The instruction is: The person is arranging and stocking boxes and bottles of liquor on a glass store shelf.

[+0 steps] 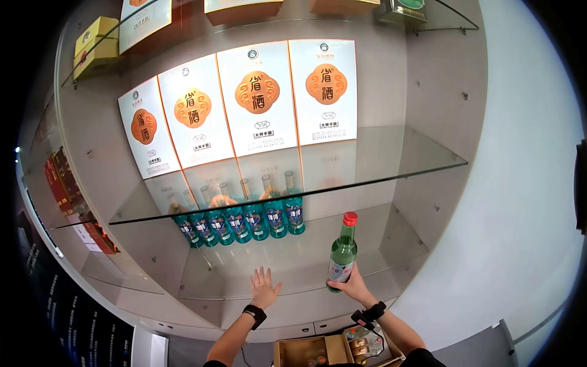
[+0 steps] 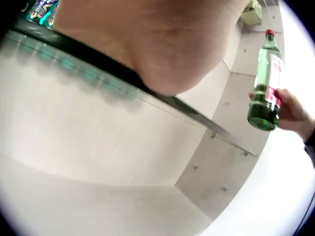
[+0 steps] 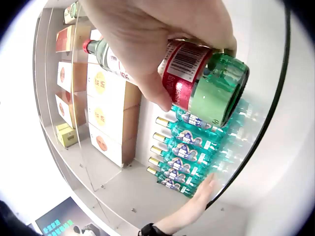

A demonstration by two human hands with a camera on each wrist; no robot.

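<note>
My right hand (image 1: 354,289) grips a green glass bottle (image 1: 345,249) with a red cap around its lower part. The bottle stands nearly upright in front of the lower glass shelf's right side. In the right wrist view, fingers and thumb wrap the red-and-white label (image 3: 184,69), and the bottle's base shows past the hand. My left hand (image 1: 264,290) is spread with straight fingers at the front edge of the lower shelf (image 1: 287,269), holding nothing. Behind it, a row of several teal bottles (image 1: 253,219) with blue labels stands on that shelf.
Above runs a glass shelf (image 1: 379,153) whose front edge juts over the teal bottles. Several white boxes (image 1: 257,98) with orange emblems stand on it. A yellow box (image 1: 96,52) sits upper left. Below, an open cardboard box (image 1: 299,353) holds items.
</note>
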